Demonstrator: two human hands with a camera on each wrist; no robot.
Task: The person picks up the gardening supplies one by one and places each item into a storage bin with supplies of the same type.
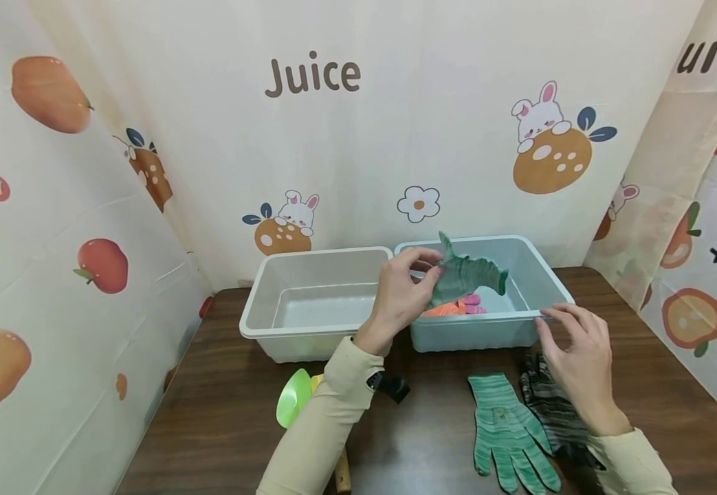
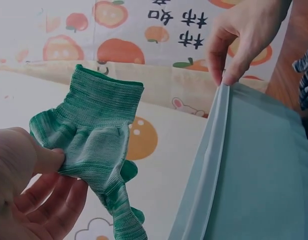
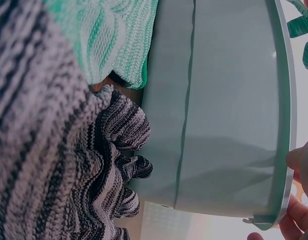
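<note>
My left hand [image 1: 403, 289] pinches a green knitted glove [image 1: 466, 278] between thumb and fingers, above the blue-grey bin [image 1: 476, 335]. In the left wrist view the glove's cuff [image 2: 106, 95] points up and its fingers hang down. My right hand [image 1: 581, 354] pinches the front right corner of that bin's rim, also seen in the right wrist view [image 3: 288, 150]. Inside the bin lie orange and pink items [image 1: 447, 309], partly hidden by the held glove. A second green glove [image 1: 509, 433] lies flat on the table, overlapping a black-and-grey knitted glove [image 1: 550, 399] below my right hand.
A light grey bin [image 1: 309, 337] stands left of the blue-grey one. Near my left forearm lie a bright green scoop-like piece [image 1: 294, 397], something yellow, and a wooden handle [image 1: 342, 474], partly covered by the sleeve. A printed curtain [image 1: 358, 151] hangs behind the table.
</note>
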